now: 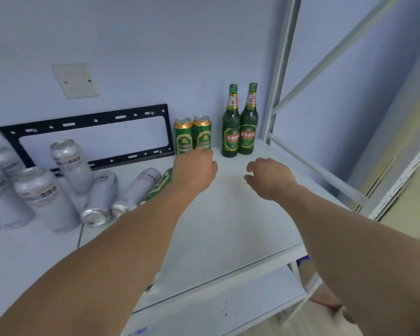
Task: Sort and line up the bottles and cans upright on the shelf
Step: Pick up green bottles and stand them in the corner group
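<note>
Two green glass bottles (239, 127) stand upright side by side at the back right of the white shelf (228, 226). Left of them two green cans (192, 135) stand upright together. My left hand (195, 169) hovers just in front of the right green can, fingers loosely curled, holding nothing. My right hand (267, 177) hangs over the bare shelf in front of the bottles, fingers relaxed and empty. A green can (159, 186) lies on its side under my left forearm, partly hidden. Two silver cans (117, 195) lie on their sides beside it. Several silver cans (41, 190) stand upright at the left.
A black metal bracket frame (87, 139) leans against the blue wall behind the cans. White shelf uprights and a diagonal brace (279, 93) rise at the right. A lower shelf (216, 309) shows below the front edge.
</note>
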